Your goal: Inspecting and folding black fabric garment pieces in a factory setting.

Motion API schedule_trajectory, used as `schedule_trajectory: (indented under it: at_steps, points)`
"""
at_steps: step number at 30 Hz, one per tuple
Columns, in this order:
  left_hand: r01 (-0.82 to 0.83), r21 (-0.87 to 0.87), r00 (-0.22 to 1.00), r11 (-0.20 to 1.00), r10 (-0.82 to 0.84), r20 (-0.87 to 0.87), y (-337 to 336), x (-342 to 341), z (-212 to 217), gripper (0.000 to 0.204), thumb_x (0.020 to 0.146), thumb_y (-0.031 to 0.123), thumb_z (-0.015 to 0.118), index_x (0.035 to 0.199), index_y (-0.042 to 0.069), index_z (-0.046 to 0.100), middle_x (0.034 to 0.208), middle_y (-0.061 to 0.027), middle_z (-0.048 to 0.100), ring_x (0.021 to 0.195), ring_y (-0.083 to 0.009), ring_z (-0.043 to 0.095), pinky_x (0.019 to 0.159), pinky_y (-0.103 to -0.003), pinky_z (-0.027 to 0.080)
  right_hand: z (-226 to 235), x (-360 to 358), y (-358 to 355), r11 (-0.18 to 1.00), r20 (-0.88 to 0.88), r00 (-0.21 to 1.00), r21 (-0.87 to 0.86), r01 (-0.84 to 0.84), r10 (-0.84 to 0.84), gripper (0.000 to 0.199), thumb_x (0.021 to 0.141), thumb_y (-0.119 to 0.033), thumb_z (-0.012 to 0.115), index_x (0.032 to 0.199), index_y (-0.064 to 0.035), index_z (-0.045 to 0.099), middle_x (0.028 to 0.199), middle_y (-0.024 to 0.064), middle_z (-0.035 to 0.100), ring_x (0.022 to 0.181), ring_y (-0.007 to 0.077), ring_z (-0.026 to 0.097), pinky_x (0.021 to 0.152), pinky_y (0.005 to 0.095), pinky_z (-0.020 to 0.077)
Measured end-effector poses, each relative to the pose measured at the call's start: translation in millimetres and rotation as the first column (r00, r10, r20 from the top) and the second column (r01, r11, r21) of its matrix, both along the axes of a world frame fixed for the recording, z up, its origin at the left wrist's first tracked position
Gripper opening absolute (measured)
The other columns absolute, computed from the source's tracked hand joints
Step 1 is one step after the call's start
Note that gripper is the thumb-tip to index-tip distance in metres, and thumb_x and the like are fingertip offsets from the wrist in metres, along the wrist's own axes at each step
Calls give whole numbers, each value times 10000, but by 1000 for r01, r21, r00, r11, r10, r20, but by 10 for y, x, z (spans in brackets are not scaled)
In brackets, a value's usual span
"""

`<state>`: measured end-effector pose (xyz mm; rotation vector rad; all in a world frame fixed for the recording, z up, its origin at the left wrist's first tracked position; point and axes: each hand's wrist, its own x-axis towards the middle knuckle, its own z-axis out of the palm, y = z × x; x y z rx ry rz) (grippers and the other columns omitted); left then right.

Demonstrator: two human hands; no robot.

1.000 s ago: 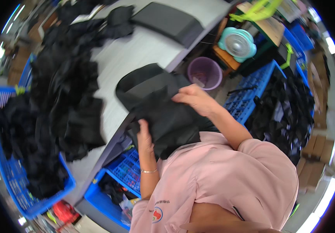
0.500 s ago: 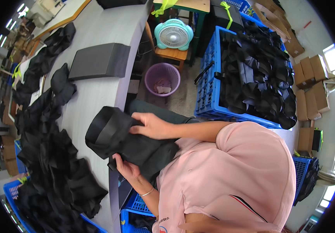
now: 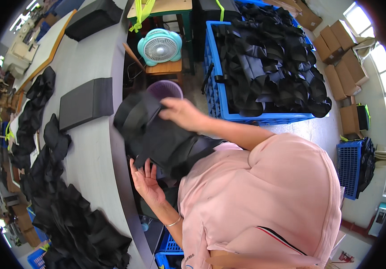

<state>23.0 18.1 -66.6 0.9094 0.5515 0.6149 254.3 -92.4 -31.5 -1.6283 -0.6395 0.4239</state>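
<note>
A: Holding a black fabric piece (image 3: 157,136) over the edge of the grey table (image 3: 96,152), the person grips it from above with the right hand (image 3: 182,113). Those fingers curl over the upper fold, closed on the cloth.

B: And the left hand (image 3: 146,181)?

A: It sits below the fabric, palm up, fingers spread and loose. The fingertips reach the lower edge of the cloth; whether they press it cannot be told. A thin bracelet (image 3: 173,222) circles that wrist.

B: Position of the fabric relative to the body?

A: In front of the pink shirt (image 3: 264,201), its lower right part lying against the chest. The upper left end is rolled into a rounded fold.

B: Surroundings noted?

A: A purple bin (image 3: 166,88) stands on the floor just behind the fabric, partly hidden by it. A teal fan (image 3: 160,46) rests on a wooden stool (image 3: 168,68) beyond. A blue crate (image 3: 220,96) to the right is heaped with black strapped pieces (image 3: 269,58). On the table, a flat dark pad (image 3: 86,102) lies apart from the hands; a long heap of black fabric (image 3: 63,201) runs along the left side. A second blue crate (image 3: 349,167) stands far right.
</note>
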Motion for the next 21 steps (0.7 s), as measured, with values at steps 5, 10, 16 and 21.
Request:
schedule_trajectory:
  at_steps: [5,10,16,21]
  points:
    - [-35,-53,994,998,29,-104,-108,-66,-67,580,1014,317,521,1478,16,348,1440,-156,481,1232,-249,553,943,-339,506,430,950,-1259,871,332,881,-245,427,-338,260,895,-230,617,993,11,620,898,164,606,868,261,604,792,365,466]
    - [-111,-181,976,977,73,-206,-200,-284,-303,440,985,219,590,1354,-7,508,1322,-160,589,1117,-232,632,861,-323,543,781,1839,-3113,585,639,637,-340,737,-431,456,963,-352,539,1280,-34,615,1253,173,633,1180,295,576,1032,357,405]
    - [-217,-255,959,942,156,-238,-254,-591,-496,400,978,265,602,1308,40,570,1264,-101,634,1071,-181,639,846,-310,536,309,3012,-4899,268,661,643,-587,764,-388,671,898,-474,633,1349,15,540,1315,257,573,1233,358,545,1050,387,415]
    - [-449,31,866,893,443,-231,-140,-747,-340,308,973,195,611,1240,41,624,1180,-64,661,1012,-145,638,812,-276,527,-236,2749,-3751,276,884,446,-468,840,139,509,886,-291,679,1275,22,579,1195,258,625,1143,391,574,1006,436,440]
